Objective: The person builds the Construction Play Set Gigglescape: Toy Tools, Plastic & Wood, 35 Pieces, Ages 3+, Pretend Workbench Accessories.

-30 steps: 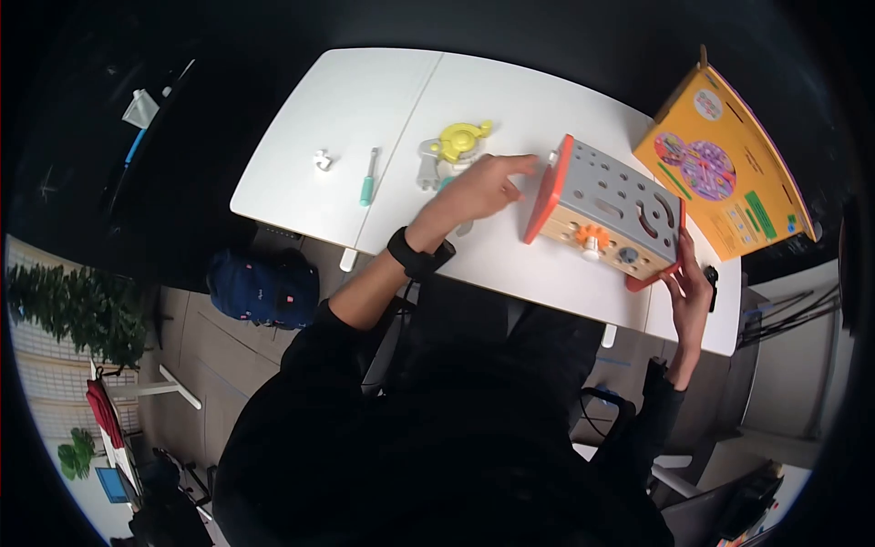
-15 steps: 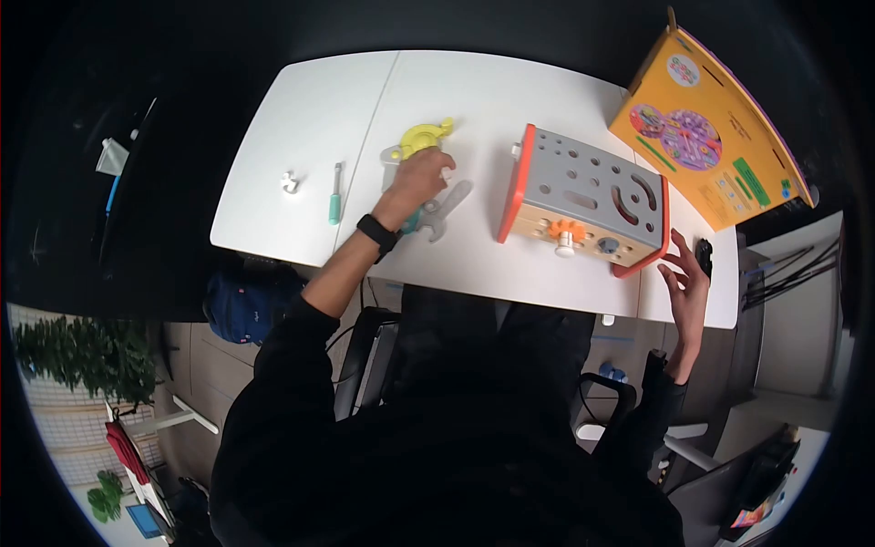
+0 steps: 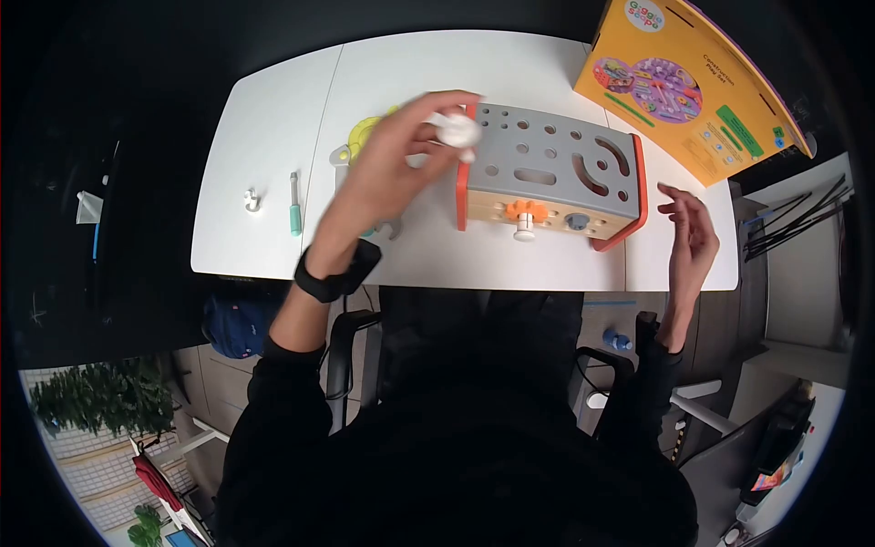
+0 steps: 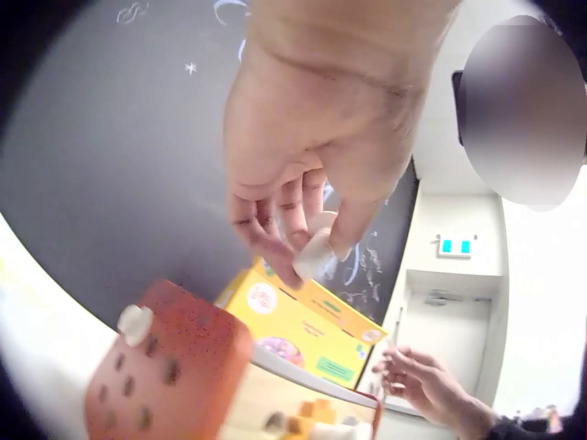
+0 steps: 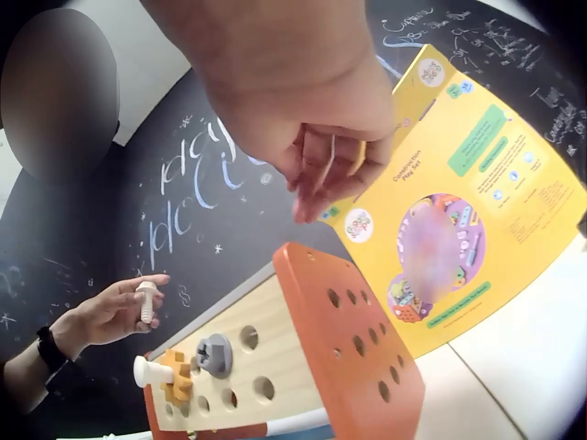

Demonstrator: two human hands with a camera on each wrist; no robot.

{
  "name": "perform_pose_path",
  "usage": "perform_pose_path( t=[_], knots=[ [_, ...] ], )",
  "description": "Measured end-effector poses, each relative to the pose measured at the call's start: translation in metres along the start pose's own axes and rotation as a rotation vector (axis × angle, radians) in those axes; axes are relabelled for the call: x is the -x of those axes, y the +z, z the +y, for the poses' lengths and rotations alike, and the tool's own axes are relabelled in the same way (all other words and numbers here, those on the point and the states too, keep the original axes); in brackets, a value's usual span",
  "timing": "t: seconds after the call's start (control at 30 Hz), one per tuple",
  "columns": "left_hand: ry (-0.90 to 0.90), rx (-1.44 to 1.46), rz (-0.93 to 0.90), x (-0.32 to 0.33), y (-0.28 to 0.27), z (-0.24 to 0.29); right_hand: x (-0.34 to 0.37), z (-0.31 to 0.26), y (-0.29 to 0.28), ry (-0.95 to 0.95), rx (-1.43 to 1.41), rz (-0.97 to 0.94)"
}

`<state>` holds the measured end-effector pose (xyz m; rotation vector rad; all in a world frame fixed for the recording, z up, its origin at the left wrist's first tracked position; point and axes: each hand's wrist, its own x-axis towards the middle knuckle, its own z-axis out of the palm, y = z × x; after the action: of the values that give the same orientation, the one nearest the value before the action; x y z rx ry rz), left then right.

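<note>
My left hand (image 3: 392, 164) pinches a white toy screw (image 3: 458, 132) between thumb and fingers, raised by the left end of the toy workbench. In the right wrist view the screw (image 5: 147, 302) shows its threaded shaft pointing down. The workbench (image 3: 556, 150) has a grey perforated top, red end panels and a wooden front, which bears an orange gear (image 3: 526, 211) with a white screw through it and a grey piece (image 3: 577, 221). My right hand (image 3: 693, 237), fingers loosely bent, holds nothing and hovers off the workbench's right end. Another white knob (image 4: 136, 324) sticks out of the left panel.
Yellow and grey toy parts (image 3: 360, 137) lie partly behind my left hand. Further left on the white table (image 3: 264, 109) are a green-handled screwdriver (image 3: 294, 214) and a small white piece (image 3: 252, 200). A yellow carton (image 3: 679, 87) stands at the back right.
My left hand went to the yellow and grey parts, then rose rightward with the white screw. The right hand has let go of the workbench's right end and moved away. The head view has shifted.
</note>
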<state>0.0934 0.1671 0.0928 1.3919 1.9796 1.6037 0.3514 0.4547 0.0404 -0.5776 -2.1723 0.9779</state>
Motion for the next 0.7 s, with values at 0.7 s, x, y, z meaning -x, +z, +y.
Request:
perform_pose_path(
  t=[0.7],
  knots=[
    [0.41, -0.037, 0.008, -0.017, 0.092, -0.002, 0.003, -0.058, 0.009, -0.106, -0.026, -0.061]
  ],
)
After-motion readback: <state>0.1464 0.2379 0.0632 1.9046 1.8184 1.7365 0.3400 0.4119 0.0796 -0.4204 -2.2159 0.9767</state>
